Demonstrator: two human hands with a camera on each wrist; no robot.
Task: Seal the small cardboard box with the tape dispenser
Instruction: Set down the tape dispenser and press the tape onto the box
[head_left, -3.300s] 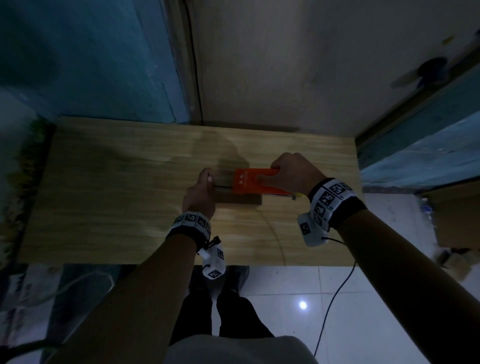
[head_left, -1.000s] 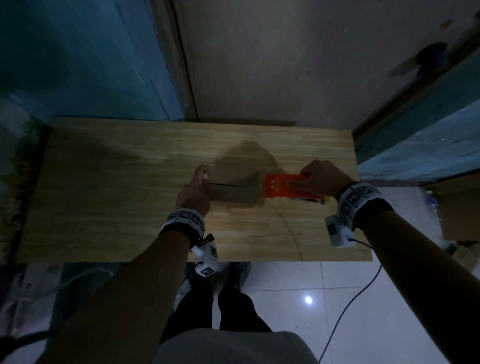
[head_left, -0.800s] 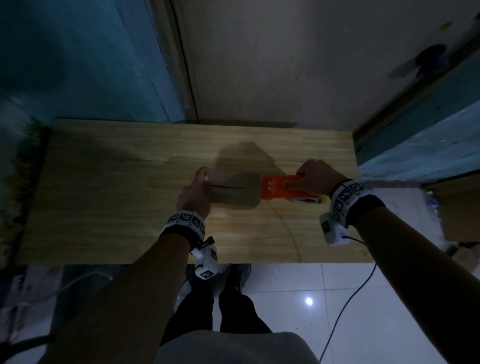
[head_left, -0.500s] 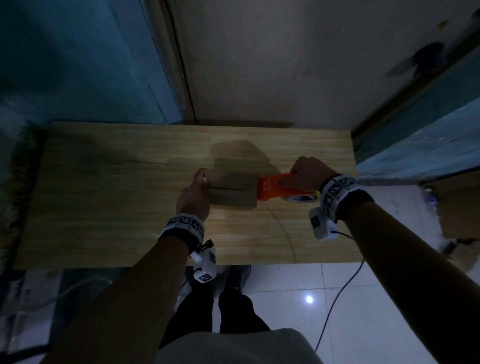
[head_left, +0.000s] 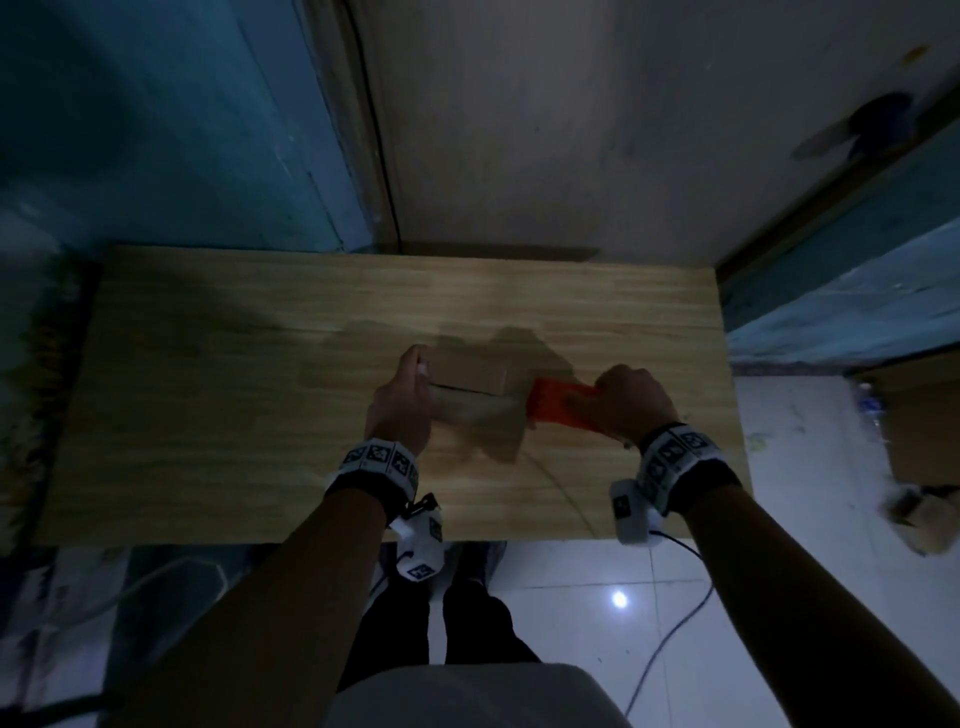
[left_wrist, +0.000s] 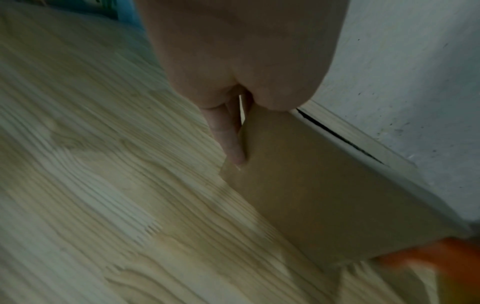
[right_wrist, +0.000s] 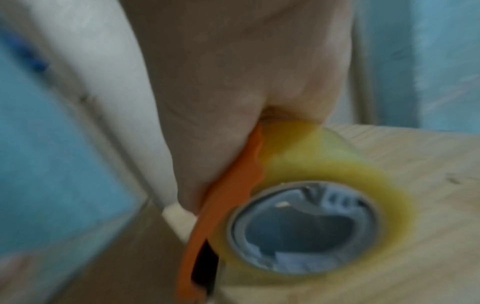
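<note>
A small brown cardboard box lies on the wooden table, right of centre. My left hand holds its left end, thumb at the far corner; in the left wrist view a straight finger lies against the end face of the box, whose top seam shows as a dark line. My right hand grips the orange tape dispenser at the box's right end. The right wrist view shows the orange frame, the yellowish tape roll and the box, all blurred.
The table's far edge meets a pale wall and a blue door frame. On the tiled floor to the right stand cardboard boxes, and a cable trails from my right wrist. My legs are at the table's near edge.
The dispenser has travelled from the box's top rightwards and now sits beyond its right end, pulled a little farther right in the last half second. My left hand has stayed on the left end.
</note>
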